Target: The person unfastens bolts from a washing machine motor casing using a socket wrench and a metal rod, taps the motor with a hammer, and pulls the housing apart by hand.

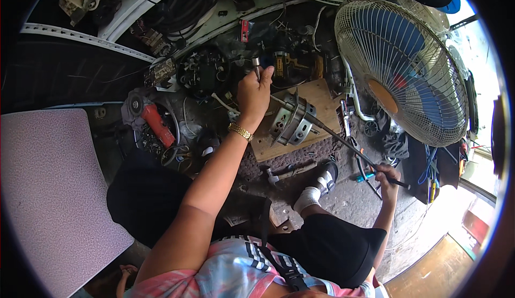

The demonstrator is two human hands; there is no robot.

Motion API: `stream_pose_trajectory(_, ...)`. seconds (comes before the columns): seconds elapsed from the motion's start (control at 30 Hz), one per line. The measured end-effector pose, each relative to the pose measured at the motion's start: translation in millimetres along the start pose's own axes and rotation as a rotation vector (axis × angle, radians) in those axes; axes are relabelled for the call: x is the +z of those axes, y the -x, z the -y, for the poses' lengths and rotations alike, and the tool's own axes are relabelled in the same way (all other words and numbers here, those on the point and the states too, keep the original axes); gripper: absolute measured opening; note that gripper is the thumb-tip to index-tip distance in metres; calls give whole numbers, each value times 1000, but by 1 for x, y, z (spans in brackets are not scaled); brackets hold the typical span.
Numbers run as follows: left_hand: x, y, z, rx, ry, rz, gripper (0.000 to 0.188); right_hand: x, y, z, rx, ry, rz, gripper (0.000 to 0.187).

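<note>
My left hand [254,97], with a gold watch on its wrist, is closed round a metal tool with a shiny cylindrical end [256,62]. My fist hides most of that tool. A bracketed metal motor part [294,120] with a shaft through it lies on a wooden board [322,97], beside my left hand. From the part a long dark rod [346,142] slants down to the right. My right hand [388,175] is wrapped round the rod near its far end. How the rod meets the part is unclear.
A hammer [289,172] lies by my shoe [325,180]. An orange-red angle grinder [159,125] lies left, a yellow drill [289,62] behind the board. A caged fan [402,72] stands at the right, a pink speckled tabletop [53,196] at the left. Loose parts and cables surround them.
</note>
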State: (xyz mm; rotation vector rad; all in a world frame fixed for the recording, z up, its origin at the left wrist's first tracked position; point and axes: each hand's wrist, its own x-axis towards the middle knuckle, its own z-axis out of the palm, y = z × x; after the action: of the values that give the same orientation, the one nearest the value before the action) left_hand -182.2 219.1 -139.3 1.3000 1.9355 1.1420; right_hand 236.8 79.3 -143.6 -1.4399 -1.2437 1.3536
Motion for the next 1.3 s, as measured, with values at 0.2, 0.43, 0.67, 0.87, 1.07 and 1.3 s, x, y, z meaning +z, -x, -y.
stream_pose_trajectory(0.2, 5, -7, -1, 57, -125, -38, 41, 0, -22, 9, -197, 184, 110, 15)
stream_pose_trajectory(0.43, 0, 5, -3, 144, -2, -120, 36, 2, -20, 18, 458, -528, 245, 36)
stream_pose_trajectory(0.67, 2, 12, -5, 118, 3, -127, 30, 70, -31, 26, -332, 497, -665, 76)
stream_pose_trajectory(0.87, 0, 16, -10, 120, -23, -111, 27, 86, -30, 40, -44, 1437, -262, 34)
stream_pose_trajectory(1.07, -1, 15, -17, 120, -1, -56, 23, 88, -36, 16, -253, 1008, -189, 10)
stream_pose_trajectory(1.3, -1, 14, -10, 110, 52, -58, 25, 105, -47, 35, -415, 1060, -262, 12)
